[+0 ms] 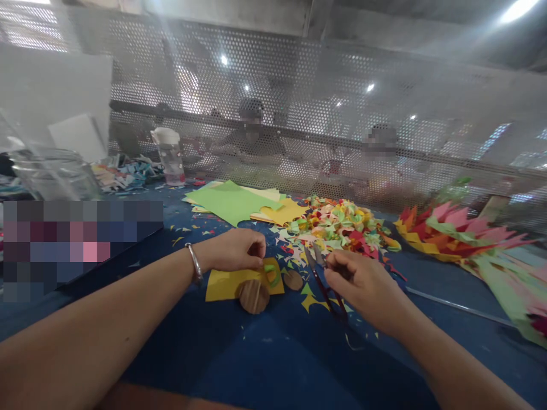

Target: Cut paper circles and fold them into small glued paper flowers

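Curling left hand (237, 249) mid-frame over yellow paper (223, 286), can't tell if pinching anything. Bending right hand (361, 278) by scissors (321, 283) right of centre, can't tell if gripping tbh.

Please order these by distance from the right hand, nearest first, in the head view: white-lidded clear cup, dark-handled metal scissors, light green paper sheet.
1. Scissors: at the right hand's fingers.
2. Paper sheet: farther back, leftward.
3. Cup: farthest, back left.
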Available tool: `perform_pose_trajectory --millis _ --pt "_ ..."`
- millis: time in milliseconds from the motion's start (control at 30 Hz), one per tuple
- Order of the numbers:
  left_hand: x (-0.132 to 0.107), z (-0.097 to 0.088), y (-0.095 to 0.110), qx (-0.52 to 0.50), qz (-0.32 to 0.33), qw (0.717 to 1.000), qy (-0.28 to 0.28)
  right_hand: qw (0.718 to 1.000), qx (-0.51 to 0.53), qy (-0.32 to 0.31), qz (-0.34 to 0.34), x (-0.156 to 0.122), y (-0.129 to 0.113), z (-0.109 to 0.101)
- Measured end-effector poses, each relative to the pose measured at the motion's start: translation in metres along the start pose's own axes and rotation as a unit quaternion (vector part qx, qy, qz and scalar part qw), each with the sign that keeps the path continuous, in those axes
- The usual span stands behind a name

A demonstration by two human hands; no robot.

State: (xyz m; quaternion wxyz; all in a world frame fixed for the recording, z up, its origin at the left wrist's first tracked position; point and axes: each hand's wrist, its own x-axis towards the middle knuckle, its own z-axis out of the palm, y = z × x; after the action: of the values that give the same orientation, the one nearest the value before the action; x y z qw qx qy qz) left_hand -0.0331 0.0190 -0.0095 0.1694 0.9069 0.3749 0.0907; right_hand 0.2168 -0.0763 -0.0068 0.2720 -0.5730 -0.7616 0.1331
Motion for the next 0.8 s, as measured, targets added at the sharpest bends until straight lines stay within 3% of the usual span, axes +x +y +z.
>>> perform_pose_trajectory --millis 133,333,433,600,667,733,800 --pt "-0.002 -0.002 0.002 -0.011 0.0 1.0 0.005 1.0 0.003 -0.005 0.007 -0.001 0.0 0.0" --pt "-0.006 -0.005 0.012 0.059 -0.026 0.983 0.17 1.0 0.02 -0.013 0.015 -0.001 0.0 0.0" --pt "-0.006 -0.005 0.014 0.086 -0.045 0.971 0.217 0.999 0.045 -0.009 0.025 -0.001 0.002 0.0" --pt "-0.005 -0.009 0.011 0.092 -0.039 0.962 0.253 0.973 0.214 -0.009 0.086 -0.001 0.002 0.003" --pt "-0.007 -0.012 0.011 0.049 -0.046 0.953 0.295 0.944 0.304 -0.014 0.124 -0.001 -0.002 0.003" --pt "-0.009 -0.014 0.013 -0.06 -0.063 0.943 0.32 0.919 0.363 -0.01 0.154 -0.002 -0.006 0.003" --pt "-0.011 -0.012 0.017 -0.207 -0.09 0.929 0.293 0.903 0.392 -0.012 0.176 -0.002 -0.008 0.003"
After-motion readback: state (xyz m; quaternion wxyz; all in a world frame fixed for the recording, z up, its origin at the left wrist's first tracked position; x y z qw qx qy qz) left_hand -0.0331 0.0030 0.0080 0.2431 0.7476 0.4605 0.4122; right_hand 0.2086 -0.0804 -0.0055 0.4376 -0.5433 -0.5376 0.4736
